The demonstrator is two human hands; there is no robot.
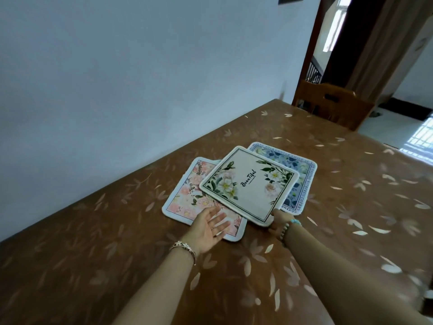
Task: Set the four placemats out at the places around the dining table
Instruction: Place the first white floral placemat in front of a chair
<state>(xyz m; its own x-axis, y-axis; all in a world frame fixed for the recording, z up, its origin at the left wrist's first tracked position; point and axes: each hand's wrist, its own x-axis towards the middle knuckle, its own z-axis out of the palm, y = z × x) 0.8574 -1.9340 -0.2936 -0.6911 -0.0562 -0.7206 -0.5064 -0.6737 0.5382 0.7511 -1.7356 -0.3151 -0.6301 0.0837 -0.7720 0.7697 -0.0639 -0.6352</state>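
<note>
Right hand [280,221] grip pinching cream placemat [249,184] corner, left hand [208,227] spread wide; lift may drag overlapped pink placemat [187,200] askew

The cream floral placemat [249,184] on top of the pile carries the script word "Beautiful" in black at its middle. The blue placemat [302,174] beneath has capital lettering along its border, too small to read reliably.
</note>
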